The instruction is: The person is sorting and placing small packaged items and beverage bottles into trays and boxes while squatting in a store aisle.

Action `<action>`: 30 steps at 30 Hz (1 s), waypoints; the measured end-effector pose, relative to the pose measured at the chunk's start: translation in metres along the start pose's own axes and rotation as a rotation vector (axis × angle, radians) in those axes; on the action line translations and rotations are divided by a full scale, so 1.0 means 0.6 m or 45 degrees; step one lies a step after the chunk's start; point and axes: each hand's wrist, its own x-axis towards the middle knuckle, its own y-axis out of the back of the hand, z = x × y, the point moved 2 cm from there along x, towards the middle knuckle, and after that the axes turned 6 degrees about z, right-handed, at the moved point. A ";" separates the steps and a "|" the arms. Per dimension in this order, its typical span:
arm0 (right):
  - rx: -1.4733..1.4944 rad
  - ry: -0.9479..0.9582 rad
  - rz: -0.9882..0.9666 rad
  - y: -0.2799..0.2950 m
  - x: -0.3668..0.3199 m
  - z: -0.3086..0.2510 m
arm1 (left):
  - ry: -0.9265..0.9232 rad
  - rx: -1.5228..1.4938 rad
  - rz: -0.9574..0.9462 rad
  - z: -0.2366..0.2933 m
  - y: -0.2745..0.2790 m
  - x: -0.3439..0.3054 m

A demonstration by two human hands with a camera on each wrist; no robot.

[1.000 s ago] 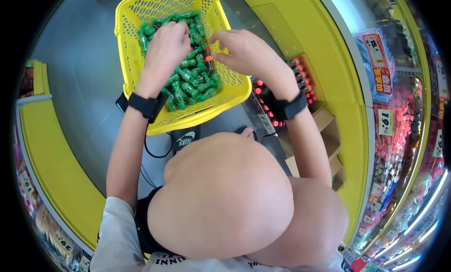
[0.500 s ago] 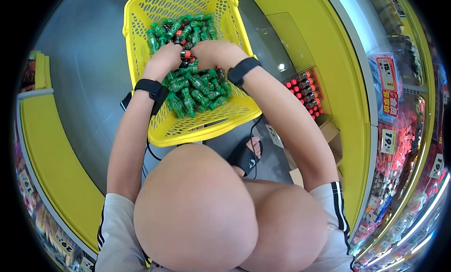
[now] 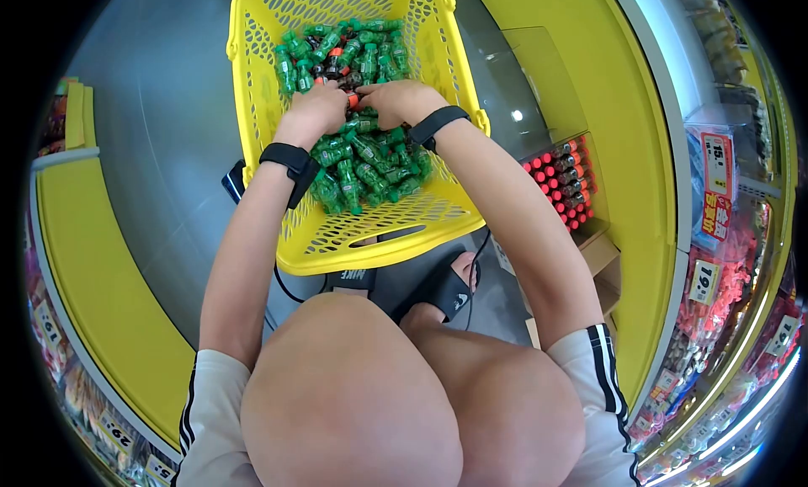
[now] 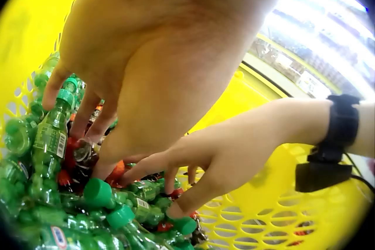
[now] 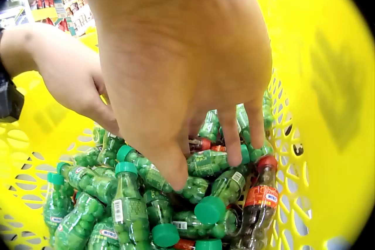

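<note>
A yellow basket (image 3: 252, 108) holds a heap of small green-capped bottles (image 3: 370, 177), with dark bottles (image 5: 261, 200) with red caps and orange labels among them. My left hand (image 3: 318, 112) reaches into the middle of the heap. In the left wrist view, its thumb and fingers pinch a small dark bottle (image 4: 87, 155), partly hidden between green bottles. Just to the right, my right hand (image 3: 396, 104) points down into the same heap, fingers spread and bent. Its fingertips touch green bottles (image 5: 205, 163) in the right wrist view, with nothing gripped between them.
Right of the basket, a clear-walled bin (image 3: 560, 184) holds red-capped dark bottles, beside open cardboard boxes (image 3: 599, 260). A yellow shelf base (image 3: 648, 192) curves along the right, below hanging goods with price tags. Another yellow ledge (image 3: 84, 276) stands at left. Sandalled feet are below the basket.
Both hands have come down into the heap and closer together; the right hand moved in from the basket's right side. More dark bottles show at the heap's middle. The view has shifted.
</note>
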 end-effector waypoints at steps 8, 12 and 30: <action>-0.067 0.072 0.189 -0.025 -0.004 0.001 | 0.001 -0.135 0.074 -0.015 -0.021 0.003; -0.100 0.050 0.052 -0.033 0.007 0.001 | -0.059 -0.206 0.137 -0.012 -0.011 -0.013; 0.309 -0.063 -0.221 0.001 0.024 0.037 | -0.269 -0.575 0.670 -0.009 0.036 -0.026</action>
